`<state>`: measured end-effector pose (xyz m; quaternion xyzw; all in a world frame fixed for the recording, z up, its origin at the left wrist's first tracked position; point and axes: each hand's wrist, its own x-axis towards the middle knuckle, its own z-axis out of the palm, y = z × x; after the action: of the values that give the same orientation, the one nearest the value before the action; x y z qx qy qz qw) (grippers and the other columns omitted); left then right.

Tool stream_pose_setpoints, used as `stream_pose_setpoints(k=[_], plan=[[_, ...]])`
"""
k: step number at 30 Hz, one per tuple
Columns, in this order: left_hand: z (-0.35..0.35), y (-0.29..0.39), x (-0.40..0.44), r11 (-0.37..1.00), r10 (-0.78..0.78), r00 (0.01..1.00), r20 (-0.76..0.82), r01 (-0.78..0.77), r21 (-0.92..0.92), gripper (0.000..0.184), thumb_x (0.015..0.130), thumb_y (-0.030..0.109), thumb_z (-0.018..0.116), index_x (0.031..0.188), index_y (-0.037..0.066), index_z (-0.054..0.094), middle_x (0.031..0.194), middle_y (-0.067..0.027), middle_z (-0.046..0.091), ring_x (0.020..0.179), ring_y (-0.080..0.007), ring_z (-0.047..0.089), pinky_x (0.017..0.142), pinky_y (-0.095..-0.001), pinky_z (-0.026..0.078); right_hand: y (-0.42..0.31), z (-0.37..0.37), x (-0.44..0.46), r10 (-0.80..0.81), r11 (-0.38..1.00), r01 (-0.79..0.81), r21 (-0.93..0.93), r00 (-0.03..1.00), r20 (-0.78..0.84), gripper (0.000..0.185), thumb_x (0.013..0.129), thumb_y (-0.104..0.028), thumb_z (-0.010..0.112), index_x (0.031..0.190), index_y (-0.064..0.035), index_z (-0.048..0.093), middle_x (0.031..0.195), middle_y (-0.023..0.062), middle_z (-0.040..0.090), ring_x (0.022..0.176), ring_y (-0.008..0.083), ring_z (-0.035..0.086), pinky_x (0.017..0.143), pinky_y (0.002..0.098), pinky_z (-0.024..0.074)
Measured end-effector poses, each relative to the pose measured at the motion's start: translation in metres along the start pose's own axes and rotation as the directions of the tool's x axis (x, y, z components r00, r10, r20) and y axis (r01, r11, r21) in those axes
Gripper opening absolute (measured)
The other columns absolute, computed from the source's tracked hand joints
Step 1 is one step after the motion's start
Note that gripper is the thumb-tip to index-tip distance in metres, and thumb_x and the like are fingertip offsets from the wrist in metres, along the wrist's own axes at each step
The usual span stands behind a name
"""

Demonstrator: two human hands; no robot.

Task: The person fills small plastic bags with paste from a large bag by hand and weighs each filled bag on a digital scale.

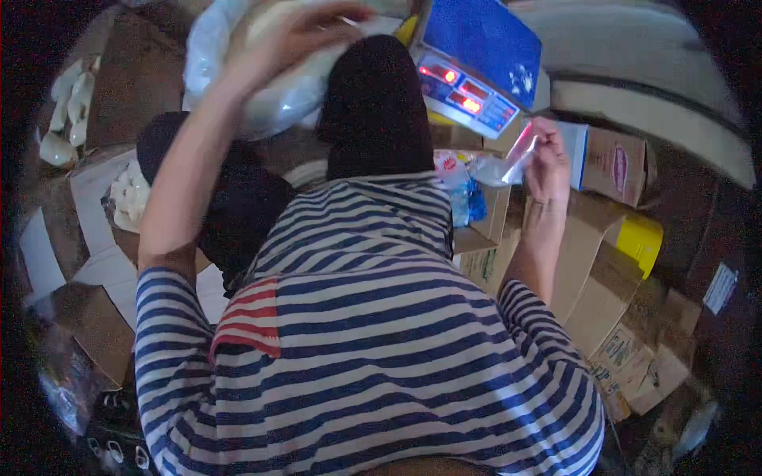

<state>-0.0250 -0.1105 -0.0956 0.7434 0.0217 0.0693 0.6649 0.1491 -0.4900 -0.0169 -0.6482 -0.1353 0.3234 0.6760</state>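
My right hand is closed in a pinch on a small clear plastic bag, just below a digital scale with lit red digits. The scale's blue platform has a few white specks on it. Motion smears my left hand, which is above a large clear plastic bag with pale contents. Its fingers are too blurred to show whether they hold anything.
Cardboard boxes and a yellow container stand at the right. An open box at the left holds white pieces; more pale pieces lie farther left. Blue and clear plastic packaging sits near my right hand.
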Motion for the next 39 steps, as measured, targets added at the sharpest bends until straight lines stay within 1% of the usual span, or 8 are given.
stream_pose_setpoints(k=[3,11,12,15,19,22,32,39], plan=[[0.029,0.013,0.021,0.987,0.065,0.963,0.26,-0.023,-0.161,0.048,0.089,0.029,0.054,0.128,0.003,0.044,0.127,-0.0076,0.048,0.118,-0.0167,0.043,0.1,-0.0292,0.033,-0.021,0.075,0.049,-0.076,0.975,0.018,0.221,0.963,0.258,0.04,0.073,0.002,0.05,0.112,-0.0041,0.053,0.084,0.0061,0.05,0.064,0.0127,0.047,0.054,0.0217,0.039],[-0.011,-0.032,0.037,0.74,0.142,0.971,0.193,0.026,-0.672,0.056,0.086,0.032,0.055,0.134,0.01,0.036,0.128,-0.0074,0.046,0.121,-0.0197,0.041,0.101,-0.0349,0.031,-0.017,0.223,0.169,-0.272,0.743,-0.317,0.589,0.662,0.699,0.043,0.079,-0.001,0.051,0.121,-0.008,0.048,0.082,0.007,0.042,0.057,0.013,0.037,0.046,0.0226,0.0339],[-0.021,-0.029,0.035,0.519,0.125,0.975,0.184,0.094,-0.85,0.058,0.085,0.029,0.057,0.135,0.01,0.034,0.128,-0.0068,0.046,0.119,-0.0205,0.043,0.1,-0.035,0.033,-0.01,0.234,0.179,-0.261,0.746,-0.314,0.587,0.673,0.692,0.044,0.078,-0.001,0.051,0.122,-0.0079,0.047,0.085,0.0082,0.044,0.058,0.0138,0.039,0.046,0.0233,0.0354],[-0.041,-0.022,0.033,0.472,0.118,0.993,-0.01,-0.065,-0.879,0.063,0.08,0.029,0.064,0.132,0.006,0.038,0.12,-0.0088,0.051,0.11,-0.0188,0.05,0.092,-0.0322,0.039,0.005,0.248,0.199,-0.18,0.786,-0.285,0.549,0.744,0.643,0.047,0.077,-0.001,0.051,0.123,-0.0079,0.045,0.094,0.0117,0.052,0.061,0.0168,0.046,0.048,0.026,0.0401],[-0.071,-0.035,0.032,0.721,0.012,0.969,-0.246,-0.179,-0.669,0.048,0.079,0.018,0.065,0.122,0.004,0.049,0.104,-0.0066,0.058,0.097,-0.0164,0.055,0.086,-0.0295,0.042,0.015,0.242,0.229,-0.158,0.795,-0.372,0.48,0.637,0.755,0.051,0.073,0.005,0.045,0.123,-0.0069,0.045,0.103,0.0142,0.056,0.08,0.0249,0.057,0.059,0.0331,0.0505],[-0.085,-0.045,0.033,0.8,-0.09,0.902,-0.422,-0.187,-0.57,0.038,0.078,0.009,0.063,0.115,0.004,0.056,0.095,-0.0044,0.059,0.089,-0.013,0.055,0.084,-0.0272,0.043,0.017,0.235,0.234,-0.065,0.955,-0.035,0.294,0.944,0.324,0.05,0.073,0.004,0.045,0.122,-0.0031,0.045,0.108,0.0138,0.055,0.089,0.0274,0.058,0.074,0.0362,0.0517],[-0.082,-0.043,0.032,0.895,-0.075,0.922,-0.381,-0.107,-0.434,0.04,0.081,0.022,0.061,0.118,0.007,0.055,0.108,-0.0059,0.058,0.103,-0.0149,0.052,0.091,-0.0297,0.038,0.014,0.227,0.232,-0.078,0.964,-0.046,0.26,0.891,0.447,0.044,0.071,0.005,0.047,0.115,-0.0018,0.049,0.076,0.0043,0.052,0.058,0.013,0.045,0.05,0.0233,0.0404],[-0.051,-0.054,0.047,0.53,-0.097,0.995,0.01,0.06,-0.846,0.048,0.087,0.037,0.051,0.127,0.011,0.046,0.117,-0.0041,0.056,0.108,-0.0142,0.049,0.093,-0.0337,0.034,-0.001,0.248,0.205,-0.056,0.931,-0.165,0.326,0.818,0.573,0.043,0.07,0.005,0.052,0.113,0.0009,0.05,0.097,0.0124,0.059,0.085,0.0196,0.06,0.075,0.0295,0.0513]])
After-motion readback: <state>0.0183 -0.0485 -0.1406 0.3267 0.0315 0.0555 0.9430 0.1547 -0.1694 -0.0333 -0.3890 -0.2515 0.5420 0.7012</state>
